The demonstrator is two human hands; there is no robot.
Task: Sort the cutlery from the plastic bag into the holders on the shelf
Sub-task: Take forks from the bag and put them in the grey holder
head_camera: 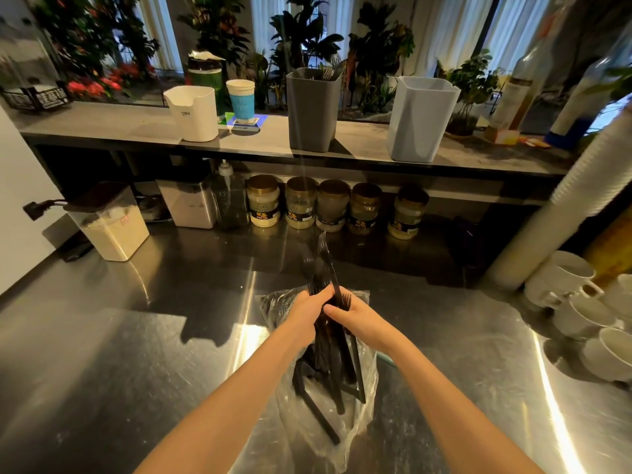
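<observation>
A clear plastic bag [359, 419] lies on the steel counter, full of black plastic cutlery [328, 371]. My left hand [309, 307] and my right hand [355, 314] both grip a bundle of black forks [321, 261] above the bag's mouth, tines pointing up and away. On the shelf stand a dark grey holder [313, 114] with several forks in it, a light grey-blue holder [422, 119] to its right, and a white holder [193, 112] to its left.
A blue paper cup [241, 99] stands between the white and dark grey holders. Jars [333, 206] and containers line the counter under the shelf. White mugs [574, 302] and a tall stack of cups [561, 200] crowd the right side.
</observation>
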